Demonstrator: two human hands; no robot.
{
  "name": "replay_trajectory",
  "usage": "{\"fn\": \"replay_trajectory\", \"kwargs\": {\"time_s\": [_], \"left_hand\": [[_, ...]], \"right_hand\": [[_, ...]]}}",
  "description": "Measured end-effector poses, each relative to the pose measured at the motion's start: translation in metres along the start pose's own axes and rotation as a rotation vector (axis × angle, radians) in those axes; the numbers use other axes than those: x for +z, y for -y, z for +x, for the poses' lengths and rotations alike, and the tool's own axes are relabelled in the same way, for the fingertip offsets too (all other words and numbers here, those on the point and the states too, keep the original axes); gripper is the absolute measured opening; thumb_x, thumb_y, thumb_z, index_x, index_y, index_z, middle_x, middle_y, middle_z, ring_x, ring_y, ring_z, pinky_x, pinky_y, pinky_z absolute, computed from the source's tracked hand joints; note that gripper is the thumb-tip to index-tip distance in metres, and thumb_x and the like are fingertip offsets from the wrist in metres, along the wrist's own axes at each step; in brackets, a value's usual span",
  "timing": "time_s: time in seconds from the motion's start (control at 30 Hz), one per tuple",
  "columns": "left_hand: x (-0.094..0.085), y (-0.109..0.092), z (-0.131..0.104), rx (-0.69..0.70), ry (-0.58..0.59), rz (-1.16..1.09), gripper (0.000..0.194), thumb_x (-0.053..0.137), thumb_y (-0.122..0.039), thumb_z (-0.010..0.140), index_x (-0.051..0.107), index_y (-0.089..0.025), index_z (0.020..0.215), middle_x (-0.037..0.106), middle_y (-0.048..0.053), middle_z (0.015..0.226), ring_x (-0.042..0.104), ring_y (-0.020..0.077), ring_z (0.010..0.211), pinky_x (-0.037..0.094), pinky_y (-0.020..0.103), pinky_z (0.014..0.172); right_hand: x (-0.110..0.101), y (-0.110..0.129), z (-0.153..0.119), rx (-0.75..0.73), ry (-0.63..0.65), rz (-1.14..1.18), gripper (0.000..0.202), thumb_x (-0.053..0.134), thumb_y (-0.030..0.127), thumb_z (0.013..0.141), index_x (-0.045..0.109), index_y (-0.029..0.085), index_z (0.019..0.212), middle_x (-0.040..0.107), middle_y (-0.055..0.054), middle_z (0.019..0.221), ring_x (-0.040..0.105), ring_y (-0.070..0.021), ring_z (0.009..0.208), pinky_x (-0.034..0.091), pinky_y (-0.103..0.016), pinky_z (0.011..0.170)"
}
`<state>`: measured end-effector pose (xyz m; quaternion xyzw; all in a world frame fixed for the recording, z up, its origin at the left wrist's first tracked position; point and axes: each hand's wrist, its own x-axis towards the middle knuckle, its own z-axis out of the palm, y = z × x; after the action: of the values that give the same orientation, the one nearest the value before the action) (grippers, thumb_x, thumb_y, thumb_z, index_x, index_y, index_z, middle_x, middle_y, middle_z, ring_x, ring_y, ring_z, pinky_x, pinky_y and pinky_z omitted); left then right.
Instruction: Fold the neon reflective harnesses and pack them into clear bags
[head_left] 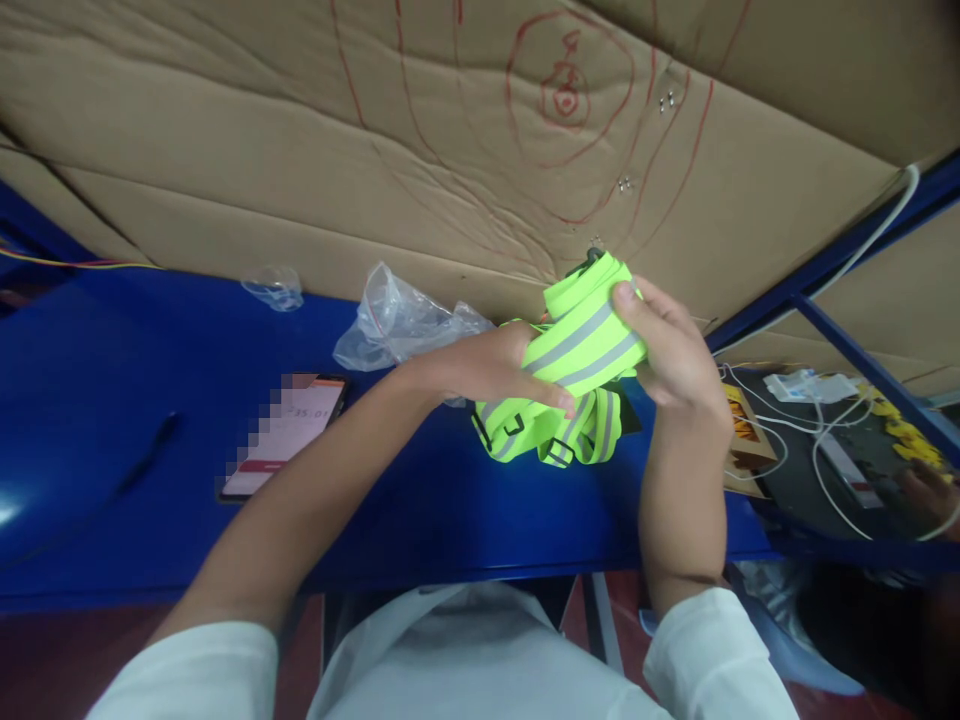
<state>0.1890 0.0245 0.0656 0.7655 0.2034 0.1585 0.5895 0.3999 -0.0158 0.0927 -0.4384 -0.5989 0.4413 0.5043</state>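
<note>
A neon yellow reflective strap bundle [581,345] with grey stripes is between my two hands, above the blue table. My left hand [510,372] grips its lower left part, the thumb lying across the front. My right hand [664,335] holds the upper right edge, thumb on the front and the other fingers behind, mostly hidden. Below the folded part hang looser loops with black buckles [559,452]. A black clip shows at the top of the bundle. Just behind my left hand lies a crumpled clear plastic bag [397,320].
On the blue table [90,400] lie a phone [289,435] at the left, a dark cable and a small clear plastic piece [276,288]. A cardboard wall rises behind. At the right are white cables, a cardboard box [742,440], yellow items and another person's hand.
</note>
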Motion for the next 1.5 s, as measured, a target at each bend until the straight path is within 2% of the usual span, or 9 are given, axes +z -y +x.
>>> {"fn": "replay_trajectory", "kwargs": {"time_s": [0.17, 0.33, 0.53, 0.63, 0.77, 0.97, 1.13, 1.37, 1.5], "left_hand": [[-0.017, -0.003, -0.007, -0.006, -0.014, 0.231, 0.038, 0.085, -0.042, 0.075, 0.076, -0.016, 0.101, 0.077, -0.002, 0.091, 0.072, 0.0198, 0.091, 0.052, 0.022, 0.081], [-0.017, 0.004, -0.005, 0.067, -0.050, 0.127, 0.038, 0.084, -0.033, 0.075, 0.076, -0.018, 0.108, 0.079, 0.001, 0.101, 0.074, 0.0199, 0.093, 0.054, 0.025, 0.084], [-0.023, 0.012, -0.006, 0.104, -0.110, 0.135, 0.038, 0.085, -0.039, 0.075, 0.076, -0.017, 0.105, 0.079, 0.002, 0.097, 0.073, 0.0188, 0.084, 0.055, 0.025, 0.076], [-0.020, 0.009, -0.005, 0.125, -0.174, 0.129, 0.031, 0.083, -0.034, 0.076, 0.076, -0.016, 0.100, 0.078, 0.000, 0.093, 0.072, 0.0177, 0.083, 0.054, 0.023, 0.072], [-0.014, 0.005, -0.002, 0.189, -0.250, 0.165, 0.025, 0.085, -0.029, 0.072, 0.075, -0.015, 0.090, 0.076, -0.001, 0.086, 0.071, 0.0190, 0.084, 0.054, 0.024, 0.074], [-0.012, 0.016, 0.005, 0.021, -0.171, -0.066, 0.046, 0.091, -0.039, 0.069, 0.077, -0.018, 0.107, 0.080, 0.006, 0.106, 0.075, 0.0241, 0.098, 0.059, 0.030, 0.084], [-0.006, 0.028, 0.011, -0.034, 0.028, -0.208, 0.052, 0.094, -0.035, 0.066, 0.075, -0.016, 0.111, 0.079, 0.010, 0.109, 0.077, 0.0246, 0.096, 0.062, 0.033, 0.083], [0.003, 0.024, 0.014, 0.083, -0.123, 0.018, 0.046, 0.087, -0.037, 0.074, 0.075, -0.018, 0.114, 0.079, 0.006, 0.113, 0.074, 0.0236, 0.101, 0.060, 0.030, 0.085], [-0.002, 0.018, 0.010, 0.111, -0.191, 0.132, 0.044, 0.086, -0.040, 0.075, 0.075, -0.015, 0.109, 0.080, 0.007, 0.108, 0.073, 0.0236, 0.098, 0.059, 0.030, 0.086]], "right_hand": [[0.000, -0.001, 0.000, 0.020, 0.029, -0.096, 0.044, 0.078, 0.064, 0.084, 0.077, 0.024, 0.102, 0.079, -0.003, 0.089, 0.076, -0.0210, 0.080, 0.063, -0.030, 0.065], [0.011, -0.009, 0.003, 0.026, 0.066, -0.183, 0.052, 0.063, 0.072, 0.090, 0.078, 0.025, 0.107, 0.080, -0.006, 0.094, 0.076, -0.0270, 0.094, 0.065, -0.038, 0.073], [0.017, -0.019, 0.004, -0.333, -0.182, -0.536, 0.040, 0.065, 0.058, 0.097, 0.070, 0.027, 0.122, 0.074, -0.007, 0.116, 0.071, -0.0239, 0.105, 0.060, -0.039, 0.089], [0.020, -0.018, 0.003, -0.347, -0.024, -0.605, 0.042, 0.052, 0.058, 0.104, 0.068, 0.026, 0.125, 0.073, -0.008, 0.126, 0.069, -0.0248, 0.114, 0.056, -0.043, 0.100], [0.028, -0.017, 0.003, -0.338, 0.110, -0.667, 0.064, 0.069, 0.064, 0.091, 0.059, 0.023, 0.139, 0.065, -0.011, 0.142, 0.061, -0.0304, 0.131, 0.048, -0.047, 0.113], [0.032, -0.016, 0.005, -0.363, -0.095, -0.618, 0.059, 0.075, 0.064, 0.085, 0.066, 0.025, 0.128, 0.073, -0.007, 0.127, 0.068, -0.0296, 0.115, 0.053, -0.047, 0.104], [0.016, -0.010, 0.001, -0.259, -0.178, -0.466, 0.052, 0.076, 0.067, 0.083, 0.073, 0.025, 0.113, 0.077, -0.003, 0.101, 0.072, -0.0251, 0.089, 0.060, -0.041, 0.083], [-0.005, -0.011, 0.007, 0.031, 0.056, -0.148, 0.058, 0.064, 0.073, 0.089, 0.076, 0.021, 0.114, 0.080, -0.009, 0.099, 0.077, -0.0300, 0.095, 0.064, -0.044, 0.084], [0.002, -0.020, 0.015, 0.049, 0.122, -0.156, 0.066, 0.057, 0.077, 0.091, 0.073, 0.021, 0.122, 0.079, -0.011, 0.110, 0.075, -0.0293, 0.103, 0.064, -0.044, 0.089]]}}
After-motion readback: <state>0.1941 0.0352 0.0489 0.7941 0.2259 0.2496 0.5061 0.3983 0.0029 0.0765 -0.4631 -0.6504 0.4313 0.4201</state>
